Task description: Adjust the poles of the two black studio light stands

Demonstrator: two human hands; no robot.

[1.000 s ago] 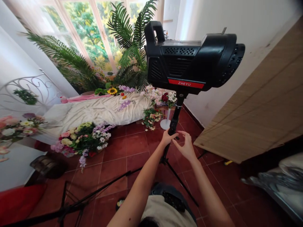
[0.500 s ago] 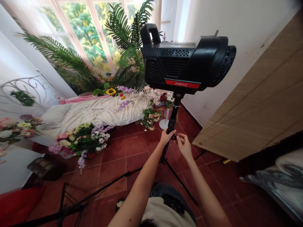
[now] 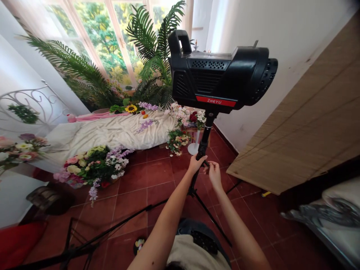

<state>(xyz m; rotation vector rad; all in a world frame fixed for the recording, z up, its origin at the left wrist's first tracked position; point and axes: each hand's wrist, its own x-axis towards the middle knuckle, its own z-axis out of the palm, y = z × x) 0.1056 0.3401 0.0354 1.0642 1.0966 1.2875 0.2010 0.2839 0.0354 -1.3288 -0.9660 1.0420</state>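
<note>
Fingers of the right hand have come in on the small dark knob at the side of the light stand's pole; a second ago the thumb and forefinger stood spread apart beside it, and now they are drawn together at it in what looks like a pinch. The knob is mostly covered, so whether it is being turned, and which way, I cannot tell. For the work in hand this means, as I judge it, that both hands are now engaged: one steadying, one at the fastening.

The left hand is closed around the pole just beside the knob, its thumb across the near side and the other fingers largely hidden behind; that hold looks unchanged.

Above the hands, the black studio lamp with its red label sits on top of the pole, seen side-on, its round front end pointing to the right of the view. It shows no clear shift in height against the hands. Below them, the slim legs spread over the red tiled floor, near a bed with a cream cover
</note>
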